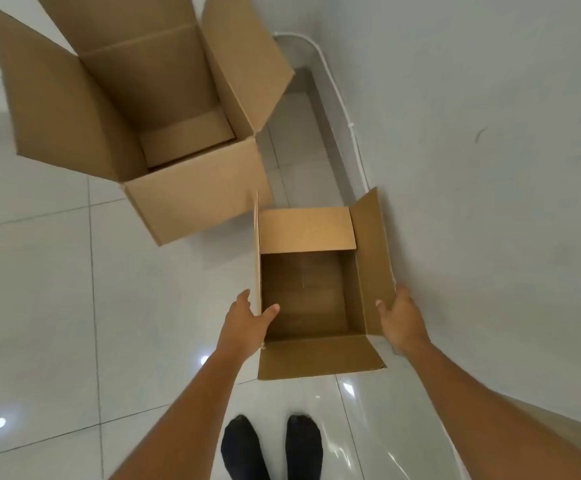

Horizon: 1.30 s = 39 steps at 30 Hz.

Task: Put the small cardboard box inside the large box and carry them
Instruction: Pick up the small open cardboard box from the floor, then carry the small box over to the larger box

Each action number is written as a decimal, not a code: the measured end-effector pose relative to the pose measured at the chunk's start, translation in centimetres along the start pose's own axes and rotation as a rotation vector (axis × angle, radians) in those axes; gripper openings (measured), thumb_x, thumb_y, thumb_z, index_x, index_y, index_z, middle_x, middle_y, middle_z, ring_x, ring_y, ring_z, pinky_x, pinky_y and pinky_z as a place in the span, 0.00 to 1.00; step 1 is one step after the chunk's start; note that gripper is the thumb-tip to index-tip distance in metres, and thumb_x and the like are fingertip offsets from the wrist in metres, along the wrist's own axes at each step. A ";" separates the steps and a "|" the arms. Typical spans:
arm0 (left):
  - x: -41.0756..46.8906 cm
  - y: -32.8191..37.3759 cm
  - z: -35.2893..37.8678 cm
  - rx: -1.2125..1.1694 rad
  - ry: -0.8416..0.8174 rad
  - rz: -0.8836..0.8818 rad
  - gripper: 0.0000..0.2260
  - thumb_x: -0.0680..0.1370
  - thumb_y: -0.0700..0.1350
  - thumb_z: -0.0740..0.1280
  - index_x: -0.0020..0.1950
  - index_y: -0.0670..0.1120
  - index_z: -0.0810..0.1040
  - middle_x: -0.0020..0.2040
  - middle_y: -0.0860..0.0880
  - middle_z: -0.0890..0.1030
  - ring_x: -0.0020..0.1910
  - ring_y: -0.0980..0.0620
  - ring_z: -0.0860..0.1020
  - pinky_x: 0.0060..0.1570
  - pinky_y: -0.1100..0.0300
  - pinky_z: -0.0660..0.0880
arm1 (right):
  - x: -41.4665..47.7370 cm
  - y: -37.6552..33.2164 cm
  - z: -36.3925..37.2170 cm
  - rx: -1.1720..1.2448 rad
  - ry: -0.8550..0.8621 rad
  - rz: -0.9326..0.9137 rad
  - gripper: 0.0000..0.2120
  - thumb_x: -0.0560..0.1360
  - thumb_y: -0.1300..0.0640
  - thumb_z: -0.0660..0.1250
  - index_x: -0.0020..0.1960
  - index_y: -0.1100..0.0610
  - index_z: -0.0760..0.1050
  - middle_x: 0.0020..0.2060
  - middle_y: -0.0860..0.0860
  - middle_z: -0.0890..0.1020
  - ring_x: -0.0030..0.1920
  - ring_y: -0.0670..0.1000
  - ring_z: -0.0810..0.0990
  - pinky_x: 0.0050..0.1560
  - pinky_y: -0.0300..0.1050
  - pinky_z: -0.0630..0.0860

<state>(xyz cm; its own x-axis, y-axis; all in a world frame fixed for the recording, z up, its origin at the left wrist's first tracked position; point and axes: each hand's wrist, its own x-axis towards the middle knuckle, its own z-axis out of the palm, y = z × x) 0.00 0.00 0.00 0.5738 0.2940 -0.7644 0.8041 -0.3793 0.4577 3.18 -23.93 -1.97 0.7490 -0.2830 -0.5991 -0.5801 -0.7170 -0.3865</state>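
Note:
The small cardboard box (308,296) stands open and empty on the floor just ahead of my feet, its four flaps spread. My left hand (247,320) is at its upright left flap, thumb inside and fingers outside. My right hand (401,318) touches the outer side of the right flap, thumb on its inner face. The large cardboard box (185,202) stands open and empty at the upper left, a short gap from the small box's far left corner.
A white wall (490,168) runs close along the right, with a white cable conduit (351,126) at its base. The floor is glossy white tile (57,306). My two feet in black socks (271,448) are at the bottom centre.

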 end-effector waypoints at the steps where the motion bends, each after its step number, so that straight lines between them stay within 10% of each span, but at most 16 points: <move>1: 0.7 0.0 0.4 0.040 -0.012 -0.004 0.32 0.76 0.55 0.66 0.75 0.47 0.56 0.75 0.43 0.64 0.71 0.39 0.67 0.68 0.45 0.69 | 0.5 0.2 0.6 0.002 0.029 -0.011 0.26 0.80 0.58 0.61 0.75 0.59 0.56 0.68 0.61 0.72 0.66 0.63 0.73 0.65 0.57 0.73; 9: 1.6 -1.2 1.2 0.193 0.115 0.053 0.13 0.82 0.41 0.53 0.60 0.40 0.74 0.55 0.40 0.80 0.44 0.45 0.77 0.57 0.47 0.79 | 0.3 0.1 2.1 -0.235 0.142 -0.053 0.16 0.81 0.62 0.57 0.68 0.60 0.65 0.53 0.61 0.81 0.52 0.61 0.81 0.47 0.51 0.78; 23: -8.9 5.3 -7.1 0.153 0.215 0.224 0.13 0.81 0.39 0.54 0.38 0.46 0.71 0.30 0.51 0.72 0.27 0.56 0.69 0.28 0.67 0.67 | -8.4 -7.1 -8.3 -0.257 0.357 -0.173 0.06 0.79 0.63 0.59 0.54 0.63 0.72 0.30 0.52 0.72 0.28 0.50 0.70 0.28 0.40 0.62; 39: -18.0 14.5 -26.9 0.046 0.454 0.418 0.12 0.78 0.37 0.59 0.36 0.37 0.73 0.29 0.42 0.72 0.26 0.53 0.67 0.26 0.65 0.63 | -17.9 -27.4 -19.7 -0.277 0.493 -0.418 0.10 0.81 0.61 0.56 0.61 0.62 0.69 0.36 0.54 0.75 0.31 0.53 0.73 0.28 0.42 0.62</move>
<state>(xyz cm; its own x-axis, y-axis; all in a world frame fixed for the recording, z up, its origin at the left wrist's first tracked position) 5.53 12.83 32.64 0.8557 0.4526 -0.2506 0.4955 -0.5776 0.6488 11.97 -11.73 33.18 0.9872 -0.1573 -0.0264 -0.1583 -0.9459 -0.2831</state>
